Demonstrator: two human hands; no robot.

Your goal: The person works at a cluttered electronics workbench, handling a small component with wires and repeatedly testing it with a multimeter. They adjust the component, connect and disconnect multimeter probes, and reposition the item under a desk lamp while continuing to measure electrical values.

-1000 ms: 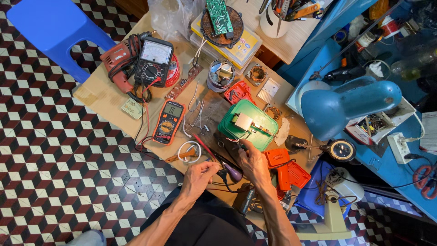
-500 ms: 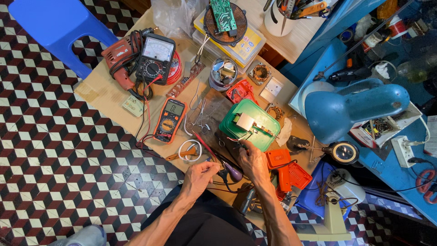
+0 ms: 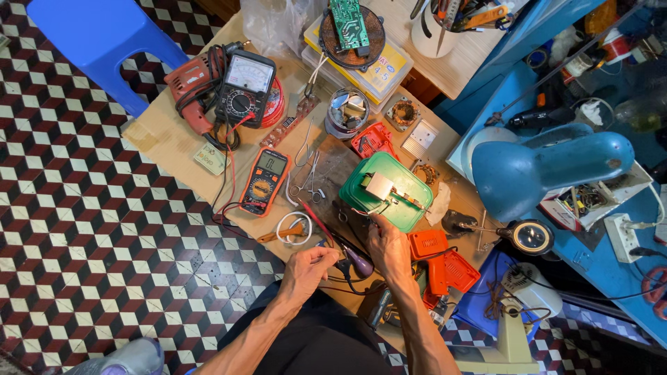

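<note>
While left hand [image 3: 306,267] pinches red probe [image 3: 316,221], right hand [image 3: 388,244] fingers curl against green box [image 3: 410,208].

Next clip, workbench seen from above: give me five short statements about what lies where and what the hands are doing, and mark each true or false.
1. The green lidded box lies just beyond the right hand. True.
2. The orange digital multimeter sits on the blue stool. False: it lies on the wooden bench; the blue stool stands on the tiled floor beside it.
3. The left hand is near a purple-handled tool. True.
4. The red drill is in the right hand. False: it lies at the far left of the bench, next to the black analog meter.
5. The blue lamp head hangs to the right of the green box. True.
</note>
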